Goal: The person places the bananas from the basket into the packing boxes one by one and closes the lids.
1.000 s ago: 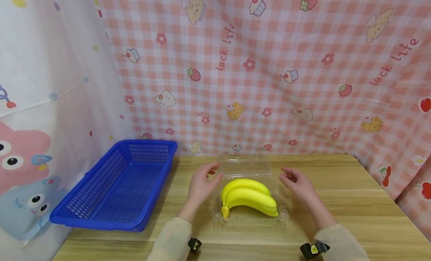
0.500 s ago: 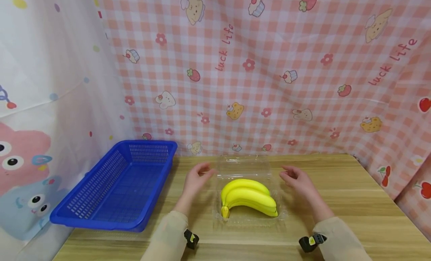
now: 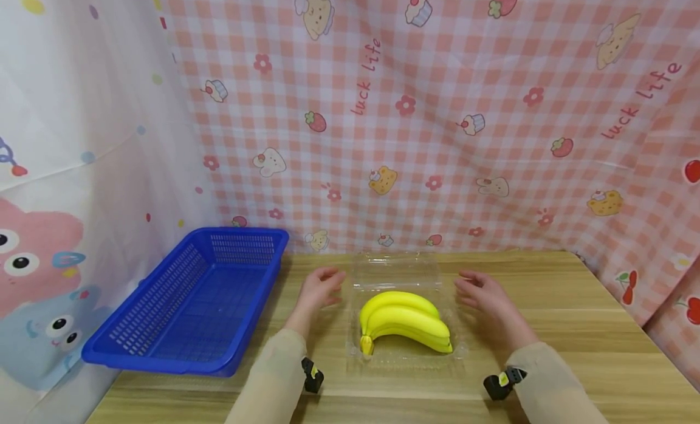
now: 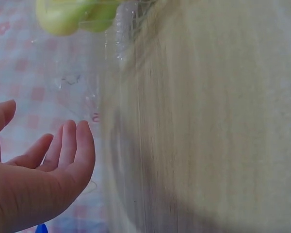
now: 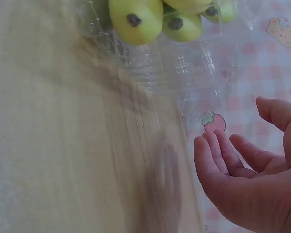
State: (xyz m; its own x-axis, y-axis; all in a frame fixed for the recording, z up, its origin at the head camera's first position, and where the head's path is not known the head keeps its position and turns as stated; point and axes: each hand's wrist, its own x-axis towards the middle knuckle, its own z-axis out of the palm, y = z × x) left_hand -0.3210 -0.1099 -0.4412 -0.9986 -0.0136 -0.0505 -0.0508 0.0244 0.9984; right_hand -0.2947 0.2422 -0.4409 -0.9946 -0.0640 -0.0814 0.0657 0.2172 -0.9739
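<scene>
Currently poising left hand and right hand, both released and loosely curled, just beside opposite sides of unfolded clear container; viewing yellow bananas lying in its near half, blue basket standing apart at left.

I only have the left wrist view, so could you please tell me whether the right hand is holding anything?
Observer: No, the right wrist view shows the right hand holding nothing.
Operator: Thank you; is the lid of the clear box open?
Observer: Yes, the head view shows it open, on the far side of the bananas.
Operator: And what stands on the table to the left of the left hand?
Observer: A blue basket.
</scene>
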